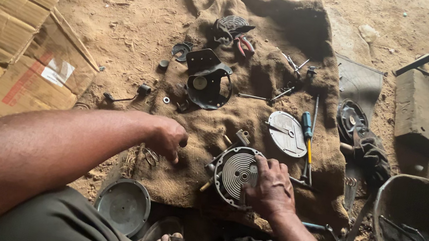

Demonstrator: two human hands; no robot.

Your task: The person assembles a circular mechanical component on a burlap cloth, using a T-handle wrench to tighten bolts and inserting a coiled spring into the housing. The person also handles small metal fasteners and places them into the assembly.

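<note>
Two bare hands at work over a burlap sack (273, 49) spread on dirt. Right hand (272, 189) rests on the right rim of a round ribbed metal housing (235, 171), fingers curled on its edge. Left hand (168, 137) sits just left of it, fingers bunched narrow as if pinching something small; what, cannot tell. Housing lies flat, ringed face up, short stubs poking out toward the left hand, so no real long axis beyond that line. Looks heavy, rigid cast metal, maybe greasy; best gripped by the rim, not the ribs. Beyond the right hand: a flat grey disc (287, 132) and a blue-handled screwdriver (307, 139) pointing away. Further out past the left hand, a black bracket (207, 78), red pliers (245, 45), cardboard (11, 51).
</note>
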